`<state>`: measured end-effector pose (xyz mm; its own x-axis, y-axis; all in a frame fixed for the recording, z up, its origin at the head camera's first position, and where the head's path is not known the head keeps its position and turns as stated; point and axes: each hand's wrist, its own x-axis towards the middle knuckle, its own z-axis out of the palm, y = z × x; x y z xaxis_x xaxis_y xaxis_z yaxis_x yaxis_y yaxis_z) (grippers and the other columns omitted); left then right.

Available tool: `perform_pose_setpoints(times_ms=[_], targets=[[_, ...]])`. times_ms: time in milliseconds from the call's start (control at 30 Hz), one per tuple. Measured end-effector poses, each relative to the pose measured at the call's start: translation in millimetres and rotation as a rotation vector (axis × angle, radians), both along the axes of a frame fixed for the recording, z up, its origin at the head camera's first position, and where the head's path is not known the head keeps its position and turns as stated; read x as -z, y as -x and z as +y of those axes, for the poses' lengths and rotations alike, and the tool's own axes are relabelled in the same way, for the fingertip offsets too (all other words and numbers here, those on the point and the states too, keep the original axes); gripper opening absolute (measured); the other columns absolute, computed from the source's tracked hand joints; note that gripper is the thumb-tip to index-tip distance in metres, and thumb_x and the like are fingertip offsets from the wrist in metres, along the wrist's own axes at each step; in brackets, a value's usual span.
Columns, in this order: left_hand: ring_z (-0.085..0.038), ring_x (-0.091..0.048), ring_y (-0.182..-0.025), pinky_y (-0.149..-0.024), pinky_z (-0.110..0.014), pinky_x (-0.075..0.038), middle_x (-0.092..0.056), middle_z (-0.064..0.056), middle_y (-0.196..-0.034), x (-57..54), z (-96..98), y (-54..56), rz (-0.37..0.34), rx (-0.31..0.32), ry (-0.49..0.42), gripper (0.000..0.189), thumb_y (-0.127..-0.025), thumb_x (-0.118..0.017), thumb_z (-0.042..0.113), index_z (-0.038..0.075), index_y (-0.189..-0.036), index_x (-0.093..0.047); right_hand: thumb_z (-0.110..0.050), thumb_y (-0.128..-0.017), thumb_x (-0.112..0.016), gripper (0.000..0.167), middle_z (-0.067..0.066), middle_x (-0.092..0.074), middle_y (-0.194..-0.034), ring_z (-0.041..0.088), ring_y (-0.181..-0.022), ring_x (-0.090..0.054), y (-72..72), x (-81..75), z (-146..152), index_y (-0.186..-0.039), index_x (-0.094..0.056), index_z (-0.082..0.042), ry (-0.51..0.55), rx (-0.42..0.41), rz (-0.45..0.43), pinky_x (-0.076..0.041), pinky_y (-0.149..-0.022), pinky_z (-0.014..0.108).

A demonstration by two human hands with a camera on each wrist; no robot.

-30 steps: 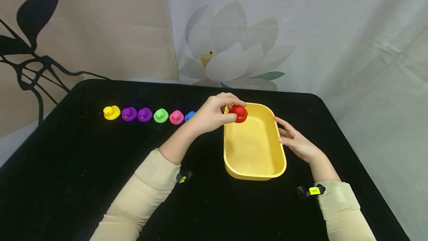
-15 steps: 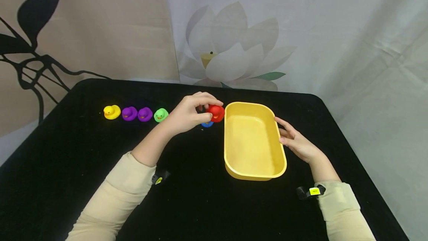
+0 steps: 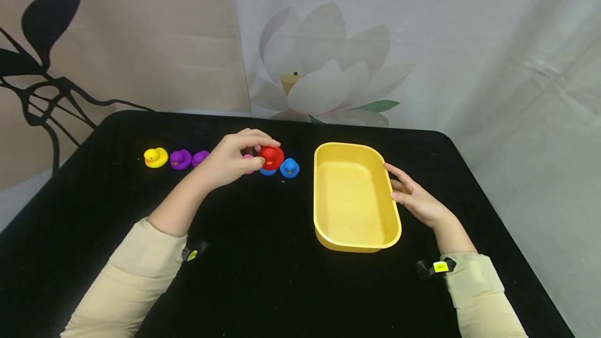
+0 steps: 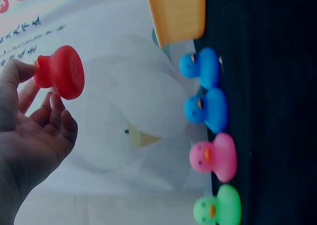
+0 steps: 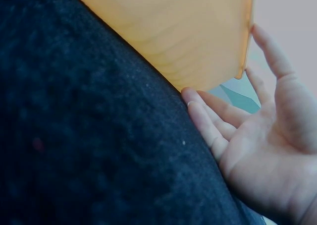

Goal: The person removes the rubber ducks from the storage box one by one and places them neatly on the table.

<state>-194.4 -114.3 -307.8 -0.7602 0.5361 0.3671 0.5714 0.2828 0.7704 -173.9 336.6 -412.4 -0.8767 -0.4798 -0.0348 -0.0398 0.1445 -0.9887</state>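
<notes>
My left hand (image 3: 227, 160) pinches a red rubber duck (image 3: 272, 158) between thumb and fingers. In the left wrist view the red duck (image 4: 68, 72) is tipped with its flat base facing away from the palm, well above the table. In the head view it overlaps one blue duck at the right of the row. My right hand (image 3: 418, 202) rests its fingers against the right side of a yellow plastic tub (image 3: 358, 197). The right wrist view shows those fingertips touching the tub's outer wall (image 5: 188, 41), with the fingers only slightly bent. Nothing lies inside the tub.
A row of rubber ducks runs along the back: yellow (image 3: 156, 157), two purple (image 3: 180, 159), green (image 4: 218, 207), pink (image 4: 215, 158) and two blue (image 3: 289, 168). My left hand hides the green one in the head view. A printed curtain (image 3: 375, 40) hangs behind the black-covered table (image 3: 281, 286).
My left hand has carried the red duck leftward from over the tub's left rim to above the row, uncovering the right-hand blue duck. The right hand and the tub have stayed put.
</notes>
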Motion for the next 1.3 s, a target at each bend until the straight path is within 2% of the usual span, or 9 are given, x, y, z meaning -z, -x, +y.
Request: perform_pose_setpoints(times_ms=[300,533,767,1000,1300], targets=[[-0.022,-0.046,-0.099,-0.079,-0.037,-0.043,-0.058,-0.005,-0.120,4.6,-34.0,-3.0,-0.020,-0.073,0.029,0.036,-0.087,-0.060,-0.003,0.007,-0.121,-0.065,-0.017,-0.100,-0.052,0.068,0.025,-0.031,-0.148,0.027,-0.119,-0.052,0.8,-0.9,-1,-0.154,-0.011,-0.018,-0.001,-0.005,-0.002,-0.042,-0.097,0.033],[-0.021,-0.046,-0.097,-0.077,-0.036,-0.042,-0.057,-0.004,-0.118,5.9,-56.2,-5.0,-0.015,-0.155,0.063,0.036,-0.088,-0.062,-0.001,0.010,-0.122,-0.064,-0.019,-0.099,-0.054,0.070,0.025,-0.030,-0.149,0.026,-0.120,-0.052,-0.2,-0.3,-1,-0.154,-0.011,-0.018,0.000,-0.001,-0.010,-0.041,-0.097,0.034],[-0.022,-0.046,-0.093,-0.073,-0.029,-0.043,-0.056,-0.007,-0.118,10.3,-78.6,-5.0,0.025,-0.177,0.082,0.037,-0.087,-0.061,-0.002,0.007,-0.124,-0.063,-0.017,-0.099,-0.053,0.069,0.025,-0.030,-0.149,0.027,-0.119,-0.053,-0.3,0.0,-1,-0.154,-0.011,-0.018,0.008,-0.002,-0.008,-0.042,-0.097,0.033],[-0.020,-0.048,-0.090,-0.071,-0.025,-0.044,-0.055,-0.004,-0.114,11.8,-100.7,-5.5,0.060,-0.205,0.098,0.037,-0.088,-0.060,-0.004,0.006,-0.123,-0.063,-0.016,-0.099,-0.053,0.069,0.026,-0.030,-0.148,0.025,-0.119,-0.053,-0.3,-1.3,-1,-0.154,-0.011,-0.017,0.018,-0.004,-0.012,-0.043,-0.096,0.031],[-0.017,-0.047,-0.090,-0.070,-0.024,-0.041,-0.055,0.000,-0.113,11.0,-127.8,-4.3,0.057,-0.283,0.122,0.038,-0.087,-0.061,-0.005,0.007,-0.122,-0.064,-0.015,-0.099,-0.054,0.070,0.027,-0.033,-0.146,0.026,-0.117,-0.054,-1.0,-1.7,-1,-0.154,-0.012,-0.016,0.031,-0.009,-0.010,-0.043,-0.096,0.031]])
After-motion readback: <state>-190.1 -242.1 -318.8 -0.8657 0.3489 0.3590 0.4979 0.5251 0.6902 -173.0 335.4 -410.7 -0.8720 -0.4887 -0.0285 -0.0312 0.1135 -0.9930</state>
